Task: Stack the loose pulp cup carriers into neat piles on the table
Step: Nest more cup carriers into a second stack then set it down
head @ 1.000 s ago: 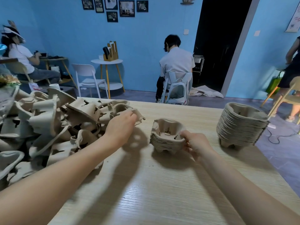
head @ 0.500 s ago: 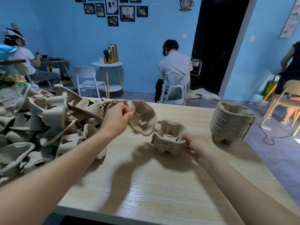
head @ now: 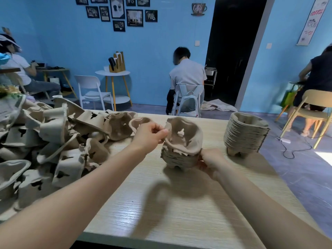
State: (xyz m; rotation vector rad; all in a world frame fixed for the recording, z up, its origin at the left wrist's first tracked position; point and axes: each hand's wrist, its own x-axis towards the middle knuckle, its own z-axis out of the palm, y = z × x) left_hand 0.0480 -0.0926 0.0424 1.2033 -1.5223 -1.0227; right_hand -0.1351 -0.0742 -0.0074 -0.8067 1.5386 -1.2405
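Pale, straight-grained wood forms the table (head: 179,212), under a flat blue wall. At its middle, the left hand (head: 149,136) pinches the thin rim of one moulded pulp carrier (head: 185,136), thumb against curled fingers; the rough, fibrous cup-shaped shell tilts onto the short ribbed pile (head: 177,159) just below the pinch. The right hand (head: 209,161) grips that pile's right side, fingers curled round its layered edges. Left of the pinch sprawls a jumbled heap of loose carriers (head: 45,141); well right of both hands stands a taller, even stack (head: 245,135).
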